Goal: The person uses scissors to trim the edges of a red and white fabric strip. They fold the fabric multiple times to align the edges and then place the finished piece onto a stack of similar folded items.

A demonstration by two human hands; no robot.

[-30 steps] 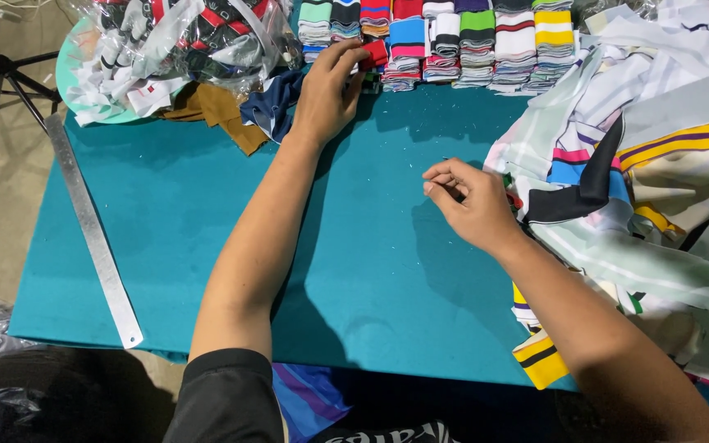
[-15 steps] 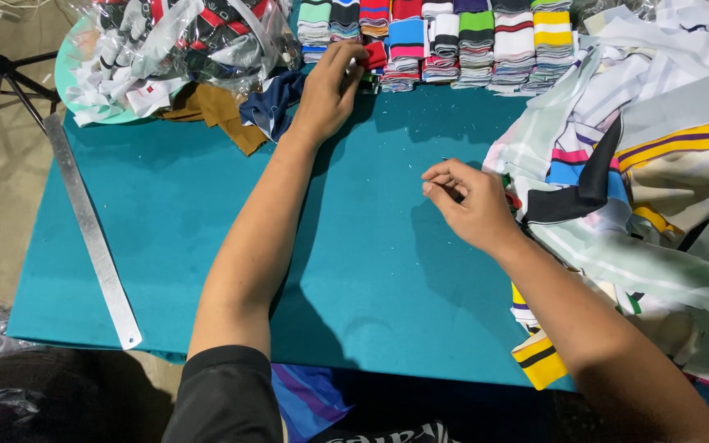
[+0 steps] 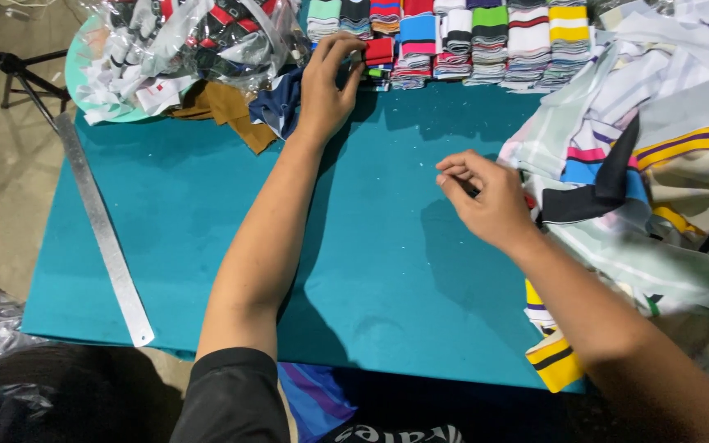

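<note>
Left hand point(image 3: 328, 82) pinches red ribbed band point(image 3: 378, 51), small folded piece, at end of striped stacks point(image 3: 486, 37). Right hand point(image 3: 486, 197) loosely curled over teal worktop point(image 3: 207, 213), holding nothing visible.

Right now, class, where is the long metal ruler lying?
In the head view the metal ruler lies along the left edge of the teal table, running from the plastic bag toward the near corner.

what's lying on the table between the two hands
Nothing: the head view shows only bare teal table top between the left hand, at the folded striped stacks, and the right hand.
</note>
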